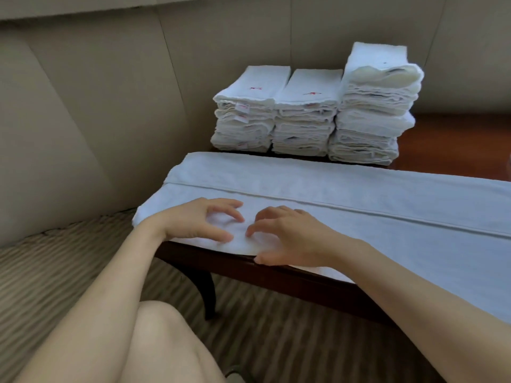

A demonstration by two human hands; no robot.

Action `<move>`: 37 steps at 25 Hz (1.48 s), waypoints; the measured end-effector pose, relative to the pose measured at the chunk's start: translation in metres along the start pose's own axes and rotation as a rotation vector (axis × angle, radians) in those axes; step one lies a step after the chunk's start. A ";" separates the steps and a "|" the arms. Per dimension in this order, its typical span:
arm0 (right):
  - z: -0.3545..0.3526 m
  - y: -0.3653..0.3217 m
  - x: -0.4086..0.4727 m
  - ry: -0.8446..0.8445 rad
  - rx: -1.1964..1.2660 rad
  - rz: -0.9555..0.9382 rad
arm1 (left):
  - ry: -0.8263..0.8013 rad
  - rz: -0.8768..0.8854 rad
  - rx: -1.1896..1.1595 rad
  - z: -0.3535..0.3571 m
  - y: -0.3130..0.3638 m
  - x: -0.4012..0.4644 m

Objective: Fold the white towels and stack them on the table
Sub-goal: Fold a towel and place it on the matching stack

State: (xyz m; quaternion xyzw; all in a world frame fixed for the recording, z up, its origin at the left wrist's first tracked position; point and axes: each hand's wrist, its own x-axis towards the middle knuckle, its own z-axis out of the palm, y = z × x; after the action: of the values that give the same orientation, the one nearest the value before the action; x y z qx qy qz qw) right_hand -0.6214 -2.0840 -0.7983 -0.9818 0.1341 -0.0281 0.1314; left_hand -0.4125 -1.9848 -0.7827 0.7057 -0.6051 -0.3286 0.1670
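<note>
A long white towel (359, 205) lies spread along the dark wooden table (276, 277), folded lengthwise so a hem line runs across it. My left hand (199, 221) and my right hand (287, 239) sit side by side on the towel's near left end. Their fingers are arched and the fingertips touch the cloth, gripping nothing. My right thumb lies at the table's front edge. Behind the towel stand three stacks of folded white towels: left (246, 117), middle (304, 120), and the tallest on the right (373, 106).
A beige padded wall (110, 92) runs behind and to the left of the table. Bare wood (456, 142) shows to the right of the stacks. Striped carpet (55, 272) covers the floor, and my knee (166, 341) is below the table's front edge.
</note>
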 end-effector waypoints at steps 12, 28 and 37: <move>-0.025 -0.002 0.000 -0.033 -0.194 0.258 | 0.378 -0.161 0.508 0.008 0.018 0.014; -0.053 0.125 0.071 0.516 -0.200 0.717 | 0.942 -0.401 0.886 -0.122 -0.032 0.115; -0.030 0.160 0.073 0.414 -0.082 0.705 | 0.698 -0.460 0.974 -0.078 -0.035 0.157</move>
State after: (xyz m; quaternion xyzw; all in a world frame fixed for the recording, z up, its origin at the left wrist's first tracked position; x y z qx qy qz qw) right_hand -0.5947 -2.2605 -0.8105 -0.8538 0.4868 -0.1730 0.0641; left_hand -0.3262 -2.1410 -0.7886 0.8778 -0.4284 0.2057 -0.0602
